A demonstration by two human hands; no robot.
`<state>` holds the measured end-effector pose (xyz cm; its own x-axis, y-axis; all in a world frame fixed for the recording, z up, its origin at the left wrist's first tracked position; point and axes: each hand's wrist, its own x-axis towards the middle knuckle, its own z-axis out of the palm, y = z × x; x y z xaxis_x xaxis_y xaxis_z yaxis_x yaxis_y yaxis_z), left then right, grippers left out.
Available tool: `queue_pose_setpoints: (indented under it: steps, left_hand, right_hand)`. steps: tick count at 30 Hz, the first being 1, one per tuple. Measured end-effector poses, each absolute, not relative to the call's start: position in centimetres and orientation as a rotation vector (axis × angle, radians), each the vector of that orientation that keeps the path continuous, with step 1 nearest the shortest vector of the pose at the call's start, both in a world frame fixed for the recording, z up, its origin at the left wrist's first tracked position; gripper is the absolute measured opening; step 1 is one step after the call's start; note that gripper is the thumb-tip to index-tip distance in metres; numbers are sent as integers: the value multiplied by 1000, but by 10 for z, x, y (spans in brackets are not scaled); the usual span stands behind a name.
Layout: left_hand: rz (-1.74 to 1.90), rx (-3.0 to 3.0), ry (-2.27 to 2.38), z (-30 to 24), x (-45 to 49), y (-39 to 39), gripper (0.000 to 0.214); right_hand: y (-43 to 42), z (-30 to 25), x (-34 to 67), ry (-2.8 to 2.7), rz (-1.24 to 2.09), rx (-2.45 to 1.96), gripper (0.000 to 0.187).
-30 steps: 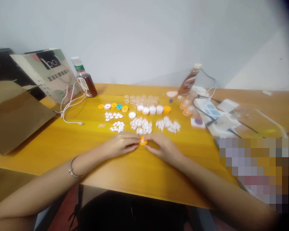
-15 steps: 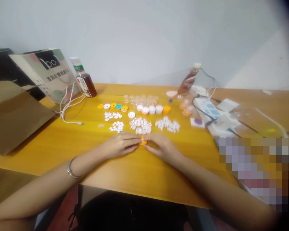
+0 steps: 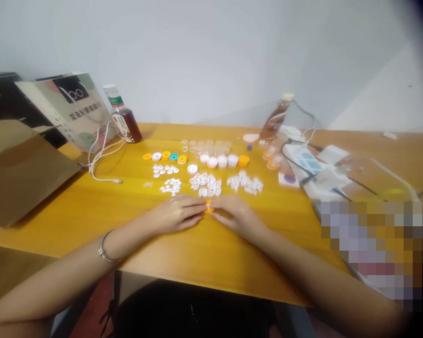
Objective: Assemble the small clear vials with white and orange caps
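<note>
A small orange round plastic piece (image 3: 209, 206) with a whitish part on it sits between my fingertips, close over the table. My left hand (image 3: 178, 213) grips it from the left side, and my right hand (image 3: 237, 215) pinches it from the right. Just beyond my hands lie a cluster of white openwork plastic parts (image 3: 205, 184), a heap of small white parts (image 3: 245, 182) and a group of white discs (image 3: 171, 187). Farther back runs a row of white and orange caps (image 3: 223, 161), with coloured rings (image 3: 165, 155) to the left.
Clear cups (image 3: 209, 146) stand behind the caps. At the back are a dark-red bottle (image 3: 127, 122) and a brown drink bottle (image 3: 278, 117). A cardboard box (image 3: 24, 169), a paper bag (image 3: 77, 108) and a white cable (image 3: 102, 179) occupy the left; a power strip with cables (image 3: 306, 164) lies right.
Both hands stay at the orange piece, with hardly any visible movement. The view has shifted very slightly.
</note>
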<state>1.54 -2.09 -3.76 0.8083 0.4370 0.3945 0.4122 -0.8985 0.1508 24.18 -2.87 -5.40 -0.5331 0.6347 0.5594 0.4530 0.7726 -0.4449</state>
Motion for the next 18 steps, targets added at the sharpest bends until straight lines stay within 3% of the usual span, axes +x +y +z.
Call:
queue_pose_setpoints:
  steps: [18]
  left_hand:
    - [605,3019,653,-38,15,-21,34]
  right_hand:
    - [-26,-60,242,-2231,260,-769,10]
